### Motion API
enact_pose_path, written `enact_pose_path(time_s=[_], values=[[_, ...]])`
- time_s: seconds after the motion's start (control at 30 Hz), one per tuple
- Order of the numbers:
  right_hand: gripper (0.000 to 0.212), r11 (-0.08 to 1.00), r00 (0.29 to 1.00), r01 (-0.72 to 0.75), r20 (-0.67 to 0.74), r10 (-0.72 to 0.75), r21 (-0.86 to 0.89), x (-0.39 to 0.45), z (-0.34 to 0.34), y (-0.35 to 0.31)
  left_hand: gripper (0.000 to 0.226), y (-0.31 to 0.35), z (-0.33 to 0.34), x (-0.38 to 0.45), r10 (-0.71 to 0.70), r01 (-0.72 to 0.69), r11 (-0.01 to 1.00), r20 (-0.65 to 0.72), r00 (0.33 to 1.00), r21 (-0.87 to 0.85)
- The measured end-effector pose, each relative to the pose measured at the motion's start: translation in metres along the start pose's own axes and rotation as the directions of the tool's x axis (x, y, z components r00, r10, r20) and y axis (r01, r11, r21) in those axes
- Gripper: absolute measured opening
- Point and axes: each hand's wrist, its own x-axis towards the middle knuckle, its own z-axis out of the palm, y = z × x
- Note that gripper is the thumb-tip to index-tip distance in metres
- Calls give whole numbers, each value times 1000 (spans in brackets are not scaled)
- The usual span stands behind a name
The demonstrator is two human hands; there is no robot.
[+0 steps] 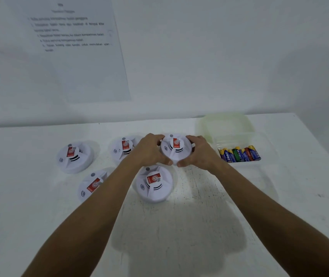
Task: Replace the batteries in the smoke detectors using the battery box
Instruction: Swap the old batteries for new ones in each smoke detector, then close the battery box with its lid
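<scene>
Several round white smoke detectors with red labels lie on the white table point(279, 206). My left hand point(149, 150) and my right hand point(197, 151) grip one detector point(176, 149) from both sides, fingers curled round its rim. Another detector point(153, 183) lies just in front of it, one point(124, 148) is partly hidden behind my left hand, one point(74, 156) sits at the far left, and one point(91, 185) is partly covered by my left forearm. A clear plastic battery box point(239, 140) to the right holds several coloured batteries point(239, 154).
The box's translucent lid point(225, 122) leans against the wall behind the box. A printed instruction sheet point(75, 47) hangs on the wall at the left. The table's back edge meets the wall, and its right edge runs diagonally at the far right.
</scene>
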Motion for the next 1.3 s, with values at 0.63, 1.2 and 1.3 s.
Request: enact_pose_path(time_s=[0.63,1.2,1.3], values=[[82,992,971,122,-203,-126,-32,-13,-106,15,60,113,11,19,7,-10,1000,-157,988,-20],[75,996,996,-75,53,78,-56,50,-204,111,64,141,83,110,-253,257,966,-154,955,10],[75,997,995,-71,66,72,-10,56,-198,115,69,137,88,115,-303,308,951,-144,942,14]])
